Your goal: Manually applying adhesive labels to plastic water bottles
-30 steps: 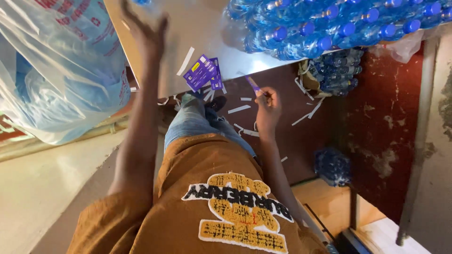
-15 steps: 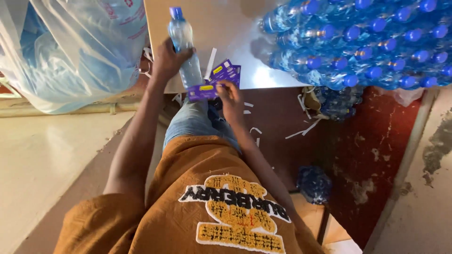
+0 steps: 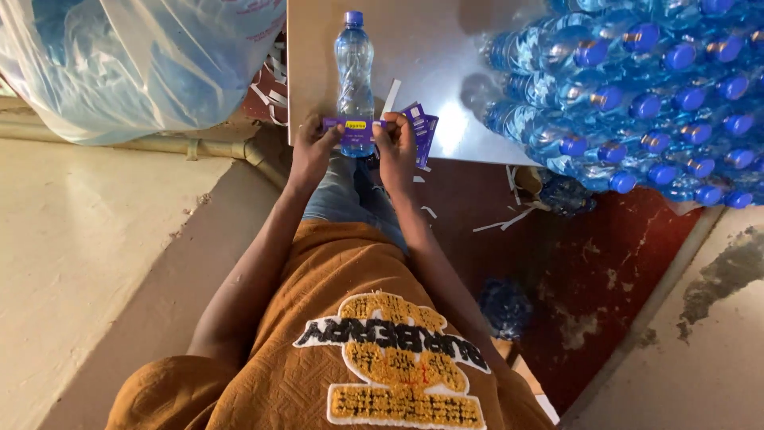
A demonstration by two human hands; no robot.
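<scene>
Both hands now on the purple strip label with a yellow patch [image 3: 355,126], stretched flat across the lower body of the clear plastic water bottle with a blue cap [image 3: 354,72]. Left hand [image 3: 312,151] pinches the label's left end, right hand [image 3: 395,150] pinches the right end — fingers clenched on the strip, thumbs pressing it to the bottle.

What changed: half a second ago the left hand was wrapped around the bottle, holding it up, and the right was bringing the label in. A second ago the left hand was up in the air with nothing in it and the right held a label well off the near edge. Now the bottle lies on the pale metal table [image 3: 434,48] at its near edge, cap pointing away, and the left hand has let go of the body to take the label end. I read that as label alignment under way; whether it's stuck yet — can't tell.

Around it:
- small stack of spare purple labels [image 3: 419,126], just right of the right hand, at the near edge
- white backing strip [image 3: 391,97] beside the bottle
- shrink-wrapped packs of blue-capped bottles [image 3: 637,87] filling the table's right side (some overhang the edge)
- large translucent plastic bag [image 3: 135,56] off the left edge
- more white paper strips [image 3: 497,224] on the dark red floor [image 3: 621,263]
</scene>
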